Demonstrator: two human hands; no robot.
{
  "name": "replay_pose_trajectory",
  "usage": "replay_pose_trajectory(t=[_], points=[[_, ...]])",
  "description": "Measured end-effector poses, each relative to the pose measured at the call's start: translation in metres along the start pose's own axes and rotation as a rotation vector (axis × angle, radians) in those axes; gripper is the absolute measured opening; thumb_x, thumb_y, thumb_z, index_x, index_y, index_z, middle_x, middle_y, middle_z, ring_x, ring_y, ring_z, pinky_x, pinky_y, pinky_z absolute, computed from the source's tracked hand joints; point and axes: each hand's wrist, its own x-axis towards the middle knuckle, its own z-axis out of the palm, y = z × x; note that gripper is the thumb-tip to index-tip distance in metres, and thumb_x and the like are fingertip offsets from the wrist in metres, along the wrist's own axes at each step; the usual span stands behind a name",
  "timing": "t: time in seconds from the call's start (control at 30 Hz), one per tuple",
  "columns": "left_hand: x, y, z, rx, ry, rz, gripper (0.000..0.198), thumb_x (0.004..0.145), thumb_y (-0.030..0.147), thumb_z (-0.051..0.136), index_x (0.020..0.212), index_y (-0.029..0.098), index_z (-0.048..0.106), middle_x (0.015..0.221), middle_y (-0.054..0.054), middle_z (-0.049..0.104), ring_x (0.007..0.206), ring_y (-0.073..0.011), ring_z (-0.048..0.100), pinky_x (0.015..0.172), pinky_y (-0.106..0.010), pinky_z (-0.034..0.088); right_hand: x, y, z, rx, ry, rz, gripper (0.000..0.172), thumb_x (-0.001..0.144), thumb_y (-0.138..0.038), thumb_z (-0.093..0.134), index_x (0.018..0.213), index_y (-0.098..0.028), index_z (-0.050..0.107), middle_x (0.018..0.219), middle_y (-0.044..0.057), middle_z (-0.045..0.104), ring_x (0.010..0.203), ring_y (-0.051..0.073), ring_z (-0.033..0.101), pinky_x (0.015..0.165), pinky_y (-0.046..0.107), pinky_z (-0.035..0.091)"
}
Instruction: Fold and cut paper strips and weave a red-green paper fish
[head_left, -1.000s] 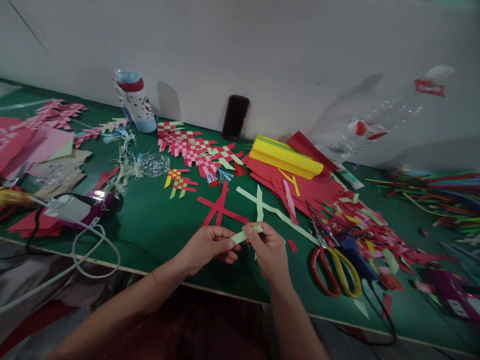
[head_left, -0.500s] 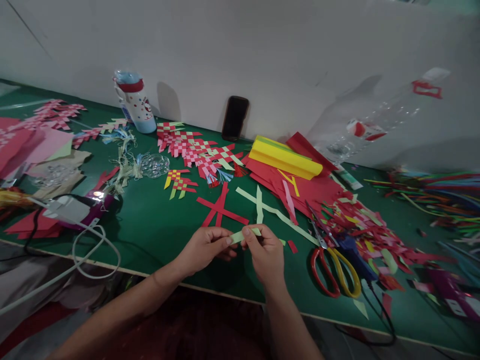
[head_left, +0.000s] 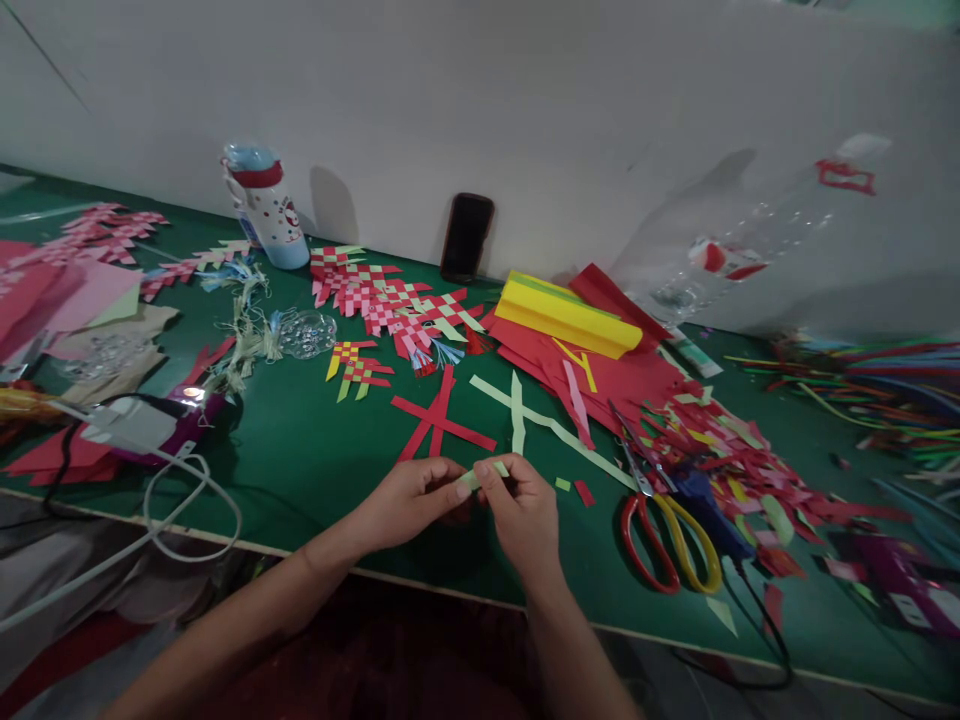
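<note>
Between both hands is a light green paper strip (head_left: 469,480), low over the green table. My left hand (head_left: 420,498) pinches one end of it, thumb on top. The other end is gripped by my right hand (head_left: 521,505), whose thumb covers part of the strip. Just beyond my hands lie crossed red paper strips (head_left: 442,415) on the left and long pale green strips (head_left: 517,405) on the right. Small woven paper fish shapes (head_left: 358,370) in red, yellow and green rest further left.
Scissors (head_left: 667,530) with red and yellow handles lie to the right, beside a heap of paper scraps (head_left: 750,470). Red and yellow sheets (head_left: 566,315), a phone (head_left: 466,237), a drink bottle (head_left: 274,215) and a clear plastic bottle (head_left: 739,250) line the wall. A white cable (head_left: 202,510) loops at left.
My right hand has come slightly closer to my left, and less of the light green strip shows between the fingers. Both hands stay in nearly the same place.
</note>
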Motion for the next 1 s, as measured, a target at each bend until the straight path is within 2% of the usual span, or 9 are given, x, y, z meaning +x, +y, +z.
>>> replay_pose_trajectory(t=[0.1, 0.2, 0.47, 0.67, 0.8, 0.9, 1.0], points=[[0.002, 0.0, 0.002, 0.015, 0.046, -0.028, 0.041, 0.083, 0.055, 0.059, 0.08, 0.014, 0.059, 0.073, -0.001, 0.065, 0.057, -0.0105, 0.063, 0.053, -0.021, 0.05, -0.002, -0.001, 0.002, -0.033, -0.011, -0.004, 0.03, 0.08, -0.047, 0.062, 0.069, -0.02, 0.062, 0.053, -0.004, 0.055, 0.052, 0.012, 0.049, 0.051, 0.023, 0.04], [0.003, -0.001, 0.002, 0.034, 0.041, -0.065, 0.044, 0.081, 0.058, 0.058, 0.073, 0.015, 0.056, 0.057, 0.002, 0.058, 0.044, -0.0089, 0.057, 0.043, -0.018, 0.044, -0.001, 0.0, -0.001, -0.052, -0.021, -0.003, 0.032, 0.081, -0.049, 0.061, 0.067, -0.02, 0.06, 0.05, -0.005, 0.051, 0.049, 0.011, 0.045, 0.049, 0.022, 0.036], [0.003, -0.001, -0.001, 0.051, -0.014, -0.13, 0.043, 0.082, 0.058, 0.056, 0.074, 0.016, 0.059, 0.043, 0.004, 0.053, 0.036, -0.0076, 0.048, 0.04, -0.017, 0.04, 0.003, 0.005, -0.008, -0.124, -0.038, -0.042, 0.043, 0.09, -0.052, 0.046, 0.061, -0.021, 0.052, 0.048, -0.004, 0.049, 0.047, 0.01, 0.044, 0.048, 0.022, 0.033], [0.004, -0.005, -0.002, 0.081, 0.002, -0.141, 0.044, 0.081, 0.059, 0.055, 0.073, 0.016, 0.058, 0.043, 0.004, 0.053, 0.036, -0.0087, 0.048, 0.039, -0.019, 0.039, 0.002, 0.008, -0.009, -0.149, -0.089, -0.061, 0.039, 0.089, -0.05, 0.051, 0.064, -0.021, 0.057, 0.05, -0.004, 0.052, 0.05, 0.011, 0.048, 0.051, 0.022, 0.036], [0.005, -0.006, -0.002, 0.147, 0.004, -0.143, 0.043, 0.082, 0.057, 0.051, 0.073, 0.016, 0.057, 0.046, 0.003, 0.054, 0.038, -0.0101, 0.051, 0.04, -0.02, 0.042, 0.006, 0.01, -0.015, -0.243, -0.074, -0.118, 0.037, 0.089, -0.049, 0.051, 0.065, -0.021, 0.06, 0.051, -0.004, 0.055, 0.049, 0.012, 0.05, 0.051, 0.023, 0.036], [0.009, 0.001, -0.004, 0.27, 0.041, -0.132, 0.038, 0.085, 0.052, 0.046, 0.076, 0.017, 0.057, 0.064, -0.001, 0.065, 0.044, -0.011, 0.057, 0.043, -0.022, 0.045, 0.019, 0.011, -0.03, -0.317, -0.023, -0.152, 0.034, 0.09, -0.047, 0.047, 0.082, -0.021, 0.066, 0.065, 0.0, 0.065, 0.058, 0.015, 0.057, 0.056, 0.025, 0.039], [0.016, 0.015, -0.011, 0.432, 0.098, -0.103, 0.032, 0.088, 0.044, 0.043, 0.076, 0.017, 0.058, 0.076, -0.004, 0.069, 0.056, -0.014, 0.064, 0.05, -0.023, 0.047, 0.039, 0.014, -0.047, -0.452, 0.098, -0.152, 0.034, 0.089, -0.045, 0.047, 0.106, -0.021, 0.063, 0.09, 0.005, 0.07, 0.076, 0.02, 0.063, 0.065, 0.029, 0.042]])
